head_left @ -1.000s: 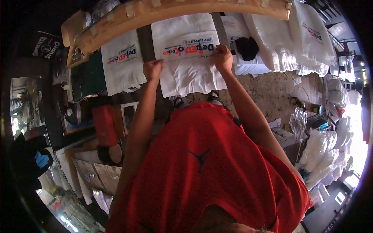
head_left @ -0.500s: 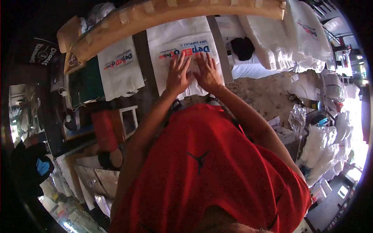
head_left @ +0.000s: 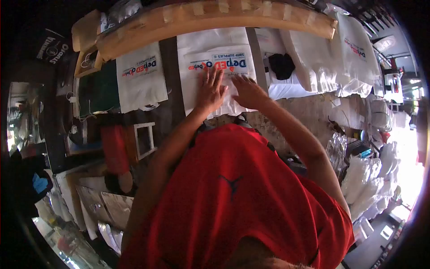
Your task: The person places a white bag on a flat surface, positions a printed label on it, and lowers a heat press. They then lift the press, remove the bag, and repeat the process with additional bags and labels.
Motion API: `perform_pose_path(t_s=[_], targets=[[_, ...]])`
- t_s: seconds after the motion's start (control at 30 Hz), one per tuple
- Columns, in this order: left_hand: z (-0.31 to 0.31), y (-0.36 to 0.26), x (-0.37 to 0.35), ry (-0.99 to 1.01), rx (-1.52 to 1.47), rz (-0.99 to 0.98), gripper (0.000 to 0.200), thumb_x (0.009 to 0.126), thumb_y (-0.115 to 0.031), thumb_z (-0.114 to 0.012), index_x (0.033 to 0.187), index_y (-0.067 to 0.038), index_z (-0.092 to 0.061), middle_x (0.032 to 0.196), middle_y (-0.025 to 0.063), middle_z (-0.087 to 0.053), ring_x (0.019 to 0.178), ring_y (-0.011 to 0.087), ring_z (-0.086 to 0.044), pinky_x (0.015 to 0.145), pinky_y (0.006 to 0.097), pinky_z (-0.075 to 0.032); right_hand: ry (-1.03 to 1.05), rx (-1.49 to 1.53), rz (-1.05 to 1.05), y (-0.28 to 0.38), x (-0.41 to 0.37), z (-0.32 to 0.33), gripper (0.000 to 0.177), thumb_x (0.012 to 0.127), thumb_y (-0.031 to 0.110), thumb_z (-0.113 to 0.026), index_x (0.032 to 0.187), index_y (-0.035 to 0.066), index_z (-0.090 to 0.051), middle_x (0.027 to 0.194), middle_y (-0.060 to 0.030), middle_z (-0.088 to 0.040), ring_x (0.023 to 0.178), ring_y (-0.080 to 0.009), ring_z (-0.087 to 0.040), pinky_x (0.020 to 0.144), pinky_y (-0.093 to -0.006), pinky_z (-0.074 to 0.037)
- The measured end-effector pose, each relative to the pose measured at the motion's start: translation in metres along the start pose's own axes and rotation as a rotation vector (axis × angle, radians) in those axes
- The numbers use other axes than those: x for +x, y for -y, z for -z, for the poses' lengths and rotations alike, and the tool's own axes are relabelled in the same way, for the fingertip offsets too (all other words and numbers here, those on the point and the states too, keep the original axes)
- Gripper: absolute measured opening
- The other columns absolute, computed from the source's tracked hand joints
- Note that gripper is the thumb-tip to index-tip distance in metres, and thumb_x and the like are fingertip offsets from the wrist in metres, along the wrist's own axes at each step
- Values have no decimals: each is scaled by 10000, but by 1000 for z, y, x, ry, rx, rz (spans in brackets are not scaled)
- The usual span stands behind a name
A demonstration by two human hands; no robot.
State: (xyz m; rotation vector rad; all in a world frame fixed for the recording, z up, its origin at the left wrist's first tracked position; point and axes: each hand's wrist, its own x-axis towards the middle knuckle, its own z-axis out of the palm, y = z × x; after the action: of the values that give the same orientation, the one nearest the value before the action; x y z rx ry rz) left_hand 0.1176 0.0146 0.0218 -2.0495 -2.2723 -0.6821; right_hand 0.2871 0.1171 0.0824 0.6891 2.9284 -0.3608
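**Both hands flat on the printed bag**

The white bag (head_left: 215,45) lies on the surface (head_left: 172,85) straight ahead of the person. Its long axis runs 12 to 6 o'clock, and its near end hangs toward the red shirt (head_left: 233,188). The print (head_left: 219,63) crosses it from 9 to 3 o'clock.

Both hands rest on the bag, open and palm down with fingers spread, gripping nothing. The left hand (head_left: 209,92) is near the middle, with the print at its 12 o'clock. Its fingertips seem to touch the print's lower edge, though the lens warp leaves this unsure. The right hand (head_left: 249,92) is just beside it at 3 o'clock, close to the bag's right edge and a little further from the print, so the left is nearer.

A second bag (head_left: 141,78) lies at 9 o'clock, apart from both hands.
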Motion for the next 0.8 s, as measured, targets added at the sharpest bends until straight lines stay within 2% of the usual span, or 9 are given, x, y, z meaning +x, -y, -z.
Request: perform_pose_path(t_s=[0.07, 0.1, 0.13, 0.17, 0.23, 0.3, 0.37, 0.6, 0.8], targets=[[2, -1, 1, -22, 6, -8, 721, 936, -399, -582, 1506, -31, -337, 1596, 199, -253, 1462, 440, -231, 1160, 599, -190, 683, 112, 118, 23, -20, 119, 654, 889, 393, -658, 1416, 51, -474, 1248, -215, -633, 1187, -372, -588, 1032, -439, -448], [3, -2, 0, -24, 9, -2, 721, 936, -399, -582, 1506, -31, -337, 1596, 199, -253, 1462, 440, -231, 1160, 599, -190, 559, 175, 303, 22, -39, 150, 518, 846, 406, -703, 1250, 90, -635, 1099, -167, -708, 1085, -348, -653, 963, -421, -501], [3, -3, 0, -16, 14, 5, 721, 939, -399, -580, 1506, -29, -335, 1595, 203, -252, 1462, 441, -230, 1159, 604, -189, 639, 290, 421, 34, -50, 210, 443, 860, 407, -691, 1151, 73, -678, 1048, -137, -720, 1028, -340, -668, 919, -422, -509], [3, -3, -1, -9, 20, 8, 720, 941, -399, -577, 1506, -26, -333, 1594, 208, -250, 1462, 442, -230, 1158, 608, -188, 474, 364, 456, 42, -75, 260, 369, 860, 374, -688, 1080, 77, -699, 1026, -107, -727, 982, -296, -683, 871, -414, -517], [3, -4, -1, -14, 19, 16, 721, 941, -402, -576, 1506, -26, -333, 1594, 213, -245, 1463, 443, -228, 1156, 616, -184, 131, 415, 490, 43, -113, 314, 367, 859, 376, -689, 1071, 76, -701, 1020, -111, -725, 978, -298, -682, 870, -417, -516], [0, -3, -1, -16, 20, 11, 722, 942, -404, -575, 1506, -26, -332, 1595, 218, -240, 1463, 445, -226, 1155, 623, -180, -145, 343, 409, 34, -130, 333, 364, 859, 378, -690, 1062, 76, -703, 1015, -115, -724, 975, -301, -681, 868, -419, -516], [-1, -3, 0, -46, -129, 16, 728, 941, -411, -576, 1506, -24, -330, 1595, 225, -235, 1462, 450, -223, 1153, 638, -170, -315, 231, 294, 22, -135, 329, 362, 858, 380, -690, 1053, 75, -705, 1010, -118, -723, 971, -304, -680, 867, -422, -515], [3, -6, 1, -9, 75, -30, 720, 942, -408, -577, 1510, -40, -331, 1595, 213, -244, 1460, 456, -219, 1155, 637, -172, -643, 43, 24, -27, -139, 356, 356, 855, 387, -692, 1022, 73, -713, 990, -131, -719, 959, -313, -677, 862, -432, -513], [-2, -5, 1, -20, -7, -16, 709, 943, -410, -576, 1509, -52, -345, 1592, 202, -261, 1457, 455, -227, 1160, 622, -176, -752, 35, -19, -41, -127, 367, 354, 853, 394, -694, 995, 71, -719, 974, -142, -716, 949, -321, -674, 858, -441, -512]])
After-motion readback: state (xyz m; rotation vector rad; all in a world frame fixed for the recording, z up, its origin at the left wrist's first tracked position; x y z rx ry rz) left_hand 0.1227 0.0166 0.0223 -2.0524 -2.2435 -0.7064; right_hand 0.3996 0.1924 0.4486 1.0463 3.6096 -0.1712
